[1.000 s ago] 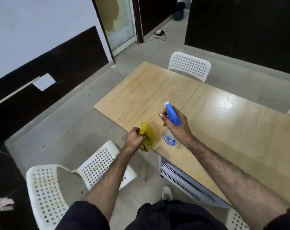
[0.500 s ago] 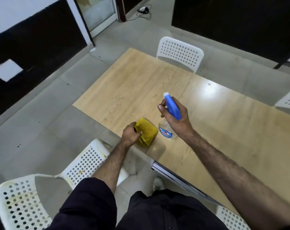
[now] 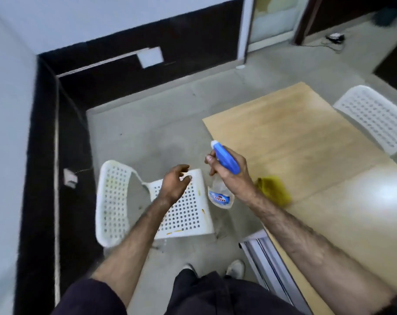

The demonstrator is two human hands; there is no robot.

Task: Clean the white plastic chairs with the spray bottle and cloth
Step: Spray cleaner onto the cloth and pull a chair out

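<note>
Right hand (image 3: 232, 178) grips spray bottle (image 3: 222, 176), nozzle aimed at perforated chair seat (image 3: 188, 212) below-left; left hand (image 3: 174, 184) empty, loosely curled, nearer seat.

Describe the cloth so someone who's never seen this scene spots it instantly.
Start at the wooden table on the right. On its near-left edge, just right of the right hand gripping the spray bottle, lies the yellow cloth, crumpled. It is the only yellow thing and the only loose item on the tabletop.

Dim indoor light; glare on table (image 3: 372, 196); motion blur; edges warped
</note>
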